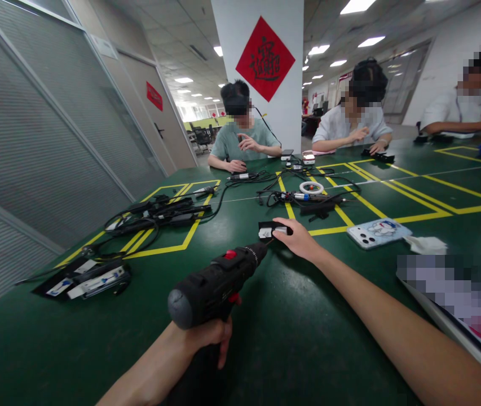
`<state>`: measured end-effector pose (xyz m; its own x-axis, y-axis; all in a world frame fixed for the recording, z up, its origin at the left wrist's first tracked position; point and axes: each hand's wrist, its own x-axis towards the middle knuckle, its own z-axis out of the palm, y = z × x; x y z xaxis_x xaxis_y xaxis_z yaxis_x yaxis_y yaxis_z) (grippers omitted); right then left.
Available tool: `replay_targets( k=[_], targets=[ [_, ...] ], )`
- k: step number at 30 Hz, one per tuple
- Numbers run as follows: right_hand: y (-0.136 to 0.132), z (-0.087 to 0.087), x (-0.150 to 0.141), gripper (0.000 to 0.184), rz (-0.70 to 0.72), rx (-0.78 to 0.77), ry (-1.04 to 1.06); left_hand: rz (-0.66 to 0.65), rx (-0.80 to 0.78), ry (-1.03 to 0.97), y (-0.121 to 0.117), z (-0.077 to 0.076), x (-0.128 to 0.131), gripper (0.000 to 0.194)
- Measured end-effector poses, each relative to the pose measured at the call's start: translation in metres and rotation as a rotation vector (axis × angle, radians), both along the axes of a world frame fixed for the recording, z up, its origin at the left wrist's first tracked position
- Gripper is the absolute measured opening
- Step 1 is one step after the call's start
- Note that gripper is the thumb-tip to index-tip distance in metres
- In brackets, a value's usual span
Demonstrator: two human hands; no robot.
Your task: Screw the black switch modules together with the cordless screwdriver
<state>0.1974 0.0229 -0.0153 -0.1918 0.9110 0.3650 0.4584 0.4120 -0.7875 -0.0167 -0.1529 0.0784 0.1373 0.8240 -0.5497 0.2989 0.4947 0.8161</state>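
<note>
My left hand (pixel 206 335) is wrapped round the grip of a black cordless drill (pixel 217 285) with red switches. The drill's chuck points forward and right, and its thin bit ends close to a small black part (pixel 261 226) with white labels on it. Fingers of my right hand (pixel 293 234) close over the right end of that part, holding it on the green table (pixel 240 361). Whether the bit touches the part, I cannot tell.
Cables and black devices (pixel 159 214) lie left, near labelled packets (pixel 92 279). Ahead are a soldering-iron-like tool (pixel 303 197) and a white ring (pixel 311 187). A phone (pixel 379 232) and a crumpled tissue (pixel 426 245) lie right. Several people sit across the table.
</note>
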Motion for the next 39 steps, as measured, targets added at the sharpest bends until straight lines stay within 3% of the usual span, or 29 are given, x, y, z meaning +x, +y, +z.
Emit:
replay_targets(
  k=[8, 20, 29, 34, 39],
  targets=[
    [-0.002, 0.004, 0.002, 0.042, 0.001, -0.012, -0.020, -0.039, 0.123, -0.166, -0.007, -0.018, -0.019, 0.047],
    [-0.002, 0.005, 0.003, 0.041, 0.009, 0.017, -0.030, -0.065, 0.122, -0.141, -0.008, -0.013, -0.018, 0.039],
    [-0.003, 0.005, 0.003, 0.042, 0.008, -0.002, -0.026, -0.015, 0.139, -0.158, -0.007, -0.014, -0.015, 0.045],
    [-0.003, 0.005, 0.003, 0.041, 0.016, 0.003, -0.008, 0.007, -0.013, -0.058, 0.005, -0.007, -0.004, 0.067],
    [-0.003, 0.005, 0.003, 0.041, 0.010, 0.002, -0.005, 0.022, -0.016, -0.076, 0.008, -0.009, -0.001, 0.065]
  ],
)
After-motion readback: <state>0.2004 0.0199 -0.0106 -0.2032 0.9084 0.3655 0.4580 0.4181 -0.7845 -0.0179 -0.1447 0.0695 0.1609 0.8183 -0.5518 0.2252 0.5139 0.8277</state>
